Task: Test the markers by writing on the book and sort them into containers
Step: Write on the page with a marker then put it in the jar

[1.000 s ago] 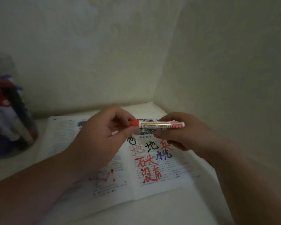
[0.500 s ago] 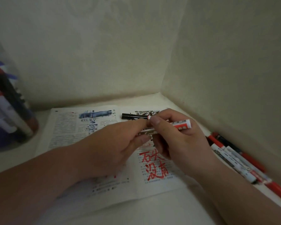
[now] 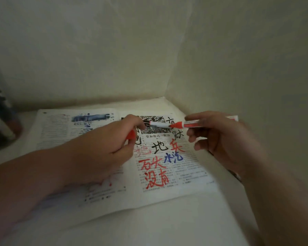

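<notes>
Evidently just uncapped, the marker [image 3: 192, 124] is pinched in the right hand's [image 3: 220, 139] fingers [image 3: 194, 134] over the book's [image 3: 185, 174] two o'clock corner, the cap [image 3: 131, 135] gripped in the left hand [image 3: 103, 150], so test-writing likely follows.

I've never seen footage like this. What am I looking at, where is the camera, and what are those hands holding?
There is no machine here: a person works with two bare hands. The single picture comes from a wide-angle camera worn on the person's head, looking forward and down. On the white table lies an open book, its right page covered with test writing in red, black and blue. The right hand holds a red marker, its red nose pointing left. The left hand pinches a red cap, likely that marker's own. A white-barrelled marker shows just beyond the left fingers; whether it lies on the book I cannot tell. At the far left edge stands a clear container of markers, blurred.
</notes>
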Demonstrator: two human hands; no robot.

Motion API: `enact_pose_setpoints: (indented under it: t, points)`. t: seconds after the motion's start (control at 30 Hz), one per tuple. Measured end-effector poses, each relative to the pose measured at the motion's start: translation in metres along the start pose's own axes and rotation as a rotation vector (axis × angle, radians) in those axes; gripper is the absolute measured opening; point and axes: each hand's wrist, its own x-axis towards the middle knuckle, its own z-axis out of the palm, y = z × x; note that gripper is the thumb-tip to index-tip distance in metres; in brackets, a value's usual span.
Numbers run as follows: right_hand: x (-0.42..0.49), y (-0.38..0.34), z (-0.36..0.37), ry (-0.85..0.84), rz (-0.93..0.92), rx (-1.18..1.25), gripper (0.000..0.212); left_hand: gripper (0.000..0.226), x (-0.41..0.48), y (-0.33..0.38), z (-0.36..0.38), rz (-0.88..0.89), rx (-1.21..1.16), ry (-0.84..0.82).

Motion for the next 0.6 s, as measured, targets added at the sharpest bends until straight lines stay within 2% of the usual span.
enact_pose_setpoints:
  t: [0.13, 0.2, 0.27, 0.4, 0.47, 0.6]
  points:
    - [-0.004, 0.0, -0.005, -0.092, 0.04, -0.273, 0.007, 0.032, 0.001, -0.001, 0.001, 0.003, 0.059, -0.007]
    - [-0.009, 0.006, -0.005, -0.13, 0.032, -0.27, 0.003, 0.037, 0.002, -0.003, 0.003, 0.02, 0.078, -0.005]
    - [-0.014, 0.015, -0.005, -0.156, 0.072, -0.177, 0.007, 0.035, 0.003, -0.005, 0.004, 0.052, 0.093, 0.017]
    - [-0.022, 0.024, -0.006, -0.226, 0.074, -0.13, 0.007, 0.008, 0.007, -0.012, 0.002, 0.188, 0.186, 0.071]
    - [-0.022, 0.025, -0.006, -0.238, 0.062, -0.177, 0.007, 0.012, 0.01, -0.015, 0.001, 0.269, 0.224, 0.062]
    - [-0.017, 0.031, -0.007, -0.192, 0.051, -0.268, 0.007, 0.018, 0.011, -0.017, 0.001, 0.318, 0.236, 0.044]
